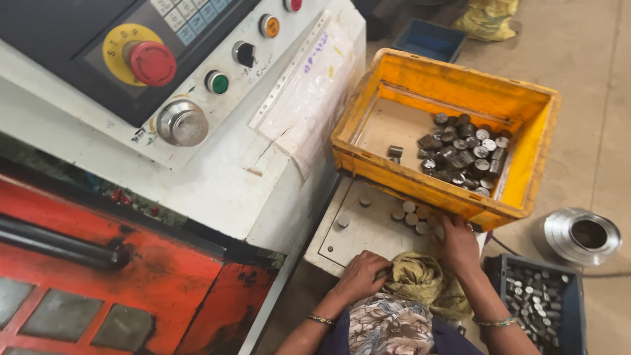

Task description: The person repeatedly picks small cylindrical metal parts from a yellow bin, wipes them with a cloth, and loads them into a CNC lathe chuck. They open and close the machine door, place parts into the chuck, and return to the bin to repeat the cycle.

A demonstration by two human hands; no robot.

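A red stop button (152, 63), a green button (217, 82) and a metal knob (182, 123) sit on the white control panel (217, 177).

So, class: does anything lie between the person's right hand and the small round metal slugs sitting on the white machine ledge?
Nothing visible does. The right hand rests at the edge of the cluster of small round metal slugs on the white machine ledge. The yellow-green cloth lies nearer the person, under the left hand, and the orange plastic crate sits beyond the slugs.
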